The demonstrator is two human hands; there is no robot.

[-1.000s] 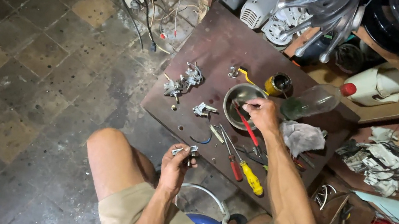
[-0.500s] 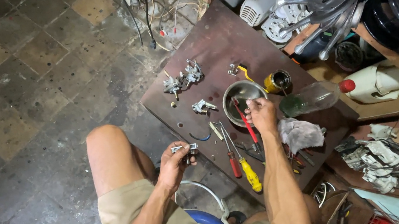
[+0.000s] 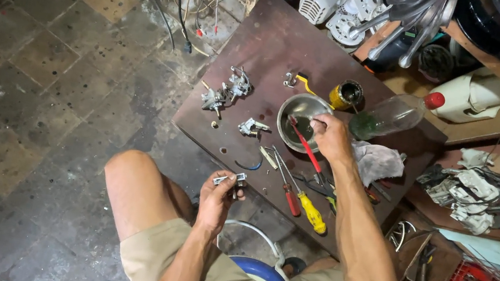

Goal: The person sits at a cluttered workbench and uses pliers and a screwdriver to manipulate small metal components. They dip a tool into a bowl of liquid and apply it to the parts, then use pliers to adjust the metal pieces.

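Head view — right hand [image 3: 333, 137] over steel bowl [image 3: 300, 120]

The scene was dim and warm-toned, lit from above. The bench [image 3: 279, 38] was the brightest area; the floor [image 3: 22, 58] at left fell into murky shadow. The metal bowl [image 3: 295, 111] showed soft glare. Edges bent slightly; focus stayed fairly sharp.

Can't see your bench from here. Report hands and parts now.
Left hand grip shut on small metal part. Right hand holds red-handled tool in steel bowl. Screwdrivers lie beside the bowl.
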